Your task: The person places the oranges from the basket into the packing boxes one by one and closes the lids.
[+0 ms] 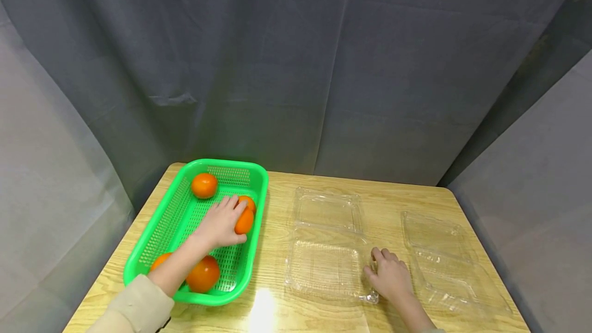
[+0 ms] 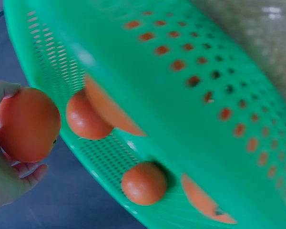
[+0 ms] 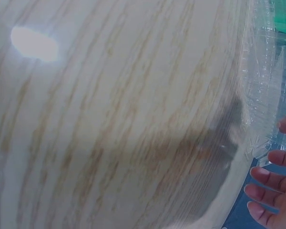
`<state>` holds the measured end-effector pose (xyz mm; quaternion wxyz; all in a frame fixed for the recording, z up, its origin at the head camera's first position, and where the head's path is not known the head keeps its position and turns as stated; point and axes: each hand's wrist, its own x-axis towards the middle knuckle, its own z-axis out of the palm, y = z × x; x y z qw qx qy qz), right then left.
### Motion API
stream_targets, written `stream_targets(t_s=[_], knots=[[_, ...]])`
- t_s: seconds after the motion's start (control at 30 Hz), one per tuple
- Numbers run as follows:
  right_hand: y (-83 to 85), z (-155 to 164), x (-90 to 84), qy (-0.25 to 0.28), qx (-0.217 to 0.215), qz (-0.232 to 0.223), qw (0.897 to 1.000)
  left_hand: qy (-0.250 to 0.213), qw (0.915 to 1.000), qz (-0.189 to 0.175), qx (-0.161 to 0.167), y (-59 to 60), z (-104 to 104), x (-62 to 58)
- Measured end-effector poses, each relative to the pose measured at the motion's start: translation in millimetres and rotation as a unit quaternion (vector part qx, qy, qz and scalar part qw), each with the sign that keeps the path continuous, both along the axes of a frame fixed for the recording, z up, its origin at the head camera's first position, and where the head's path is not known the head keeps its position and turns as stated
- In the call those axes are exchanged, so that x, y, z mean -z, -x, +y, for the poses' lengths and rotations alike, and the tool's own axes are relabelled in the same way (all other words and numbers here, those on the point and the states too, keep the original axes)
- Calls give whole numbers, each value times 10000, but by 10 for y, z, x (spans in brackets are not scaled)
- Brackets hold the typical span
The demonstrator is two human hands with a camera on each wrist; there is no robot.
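My left hand (image 1: 222, 223) reaches into the green plastic basket (image 1: 264, 189) and grips a smooth round orange (image 1: 243, 221) by its right wall. In the left wrist view, thumb and fingers curl around that orange (image 2: 28, 125), with other oranges beyond it. Right behind it in the head view is another orange (image 1: 247, 203), partly covered by the fingers. My right hand (image 1: 392, 276) is at the right edge of an opened clear plastic clamshell box (image 1: 324, 269). Its fingers are loosely bent and apart in the right wrist view, with nothing held between them.
More oranges lie in the basket: one at the far left corner (image 1: 204, 185), one near the front (image 1: 203, 274) and one partly behind my left forearm (image 1: 159, 262). A second opened clamshell box (image 1: 444, 261) lies on the wooden table (image 1: 282, 209) at the right. Grey curtain (image 1: 277, 66) hangs behind.
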<state>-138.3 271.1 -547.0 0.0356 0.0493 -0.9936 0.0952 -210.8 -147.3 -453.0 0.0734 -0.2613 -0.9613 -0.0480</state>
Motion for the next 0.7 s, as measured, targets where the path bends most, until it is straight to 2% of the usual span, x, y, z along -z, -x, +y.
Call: stream_targets(t_s=[0.13, 0.33, 0.7], knots=[[-5, 2, 1, -68, -42, 78, 9999, -72, 9995, 285, 93, 0, 86, -122], [-10, 2, 5, -130, -74, 162, 9998, -50, 9988, 379, 321, -38, 298, -282], [-10, 4, -8, -126, -86, 121, 9998, 51, 9951, 581, 795, -46, 799, -337]])
